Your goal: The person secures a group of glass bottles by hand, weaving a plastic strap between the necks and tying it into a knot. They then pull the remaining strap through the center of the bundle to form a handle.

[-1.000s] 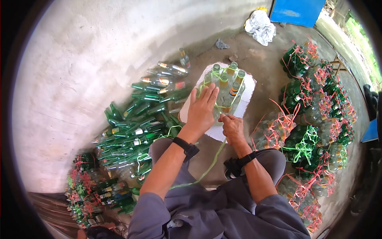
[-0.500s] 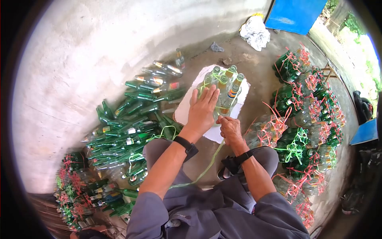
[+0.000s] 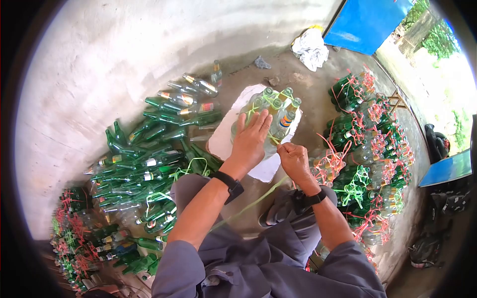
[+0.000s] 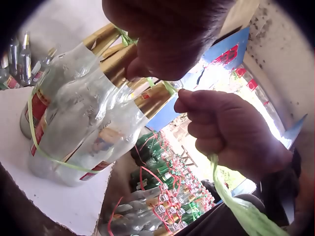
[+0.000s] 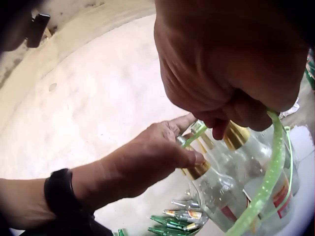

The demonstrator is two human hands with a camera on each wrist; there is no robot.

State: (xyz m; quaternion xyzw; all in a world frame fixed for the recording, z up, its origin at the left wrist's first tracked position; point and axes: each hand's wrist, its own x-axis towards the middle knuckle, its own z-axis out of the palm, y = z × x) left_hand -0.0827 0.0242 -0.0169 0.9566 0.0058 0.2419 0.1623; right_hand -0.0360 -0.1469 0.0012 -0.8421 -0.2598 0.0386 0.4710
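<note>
A cluster of clear glass bottles [image 3: 285, 119] with gold-wrapped necks stands on a white board [image 3: 221, 133]. Green plastic twine [image 3: 253, 202] winds around the necks, and a thinner loop [image 4: 55, 159] circles the bodies. My left hand [image 3: 251, 141] rests over the near-left bottle tops with its fingers extended; its thumb [image 5: 194, 157] presses against a gold neck. Beside the cluster's near-right corner, my right hand [image 3: 295, 161] is curled in a fist and grips the twine. A short stretch of it runs from the fingertips to the bottles, and its long tail hangs below the fist.
Loose green and clear bottles [image 3: 154, 154] lie heaped on the left. Tied bottle bundles [image 3: 353, 184] crowd the floor on the right, with more bundles [image 3: 74, 238] at lower left. A whitish sack [image 3: 310, 48] and a blue panel [image 3: 365, 25] are at the back.
My right hand has drawn away from the bottles to the right, and the twine between them shows longer. The left hand has stayed on the bottles. The head view has turned rightward.
</note>
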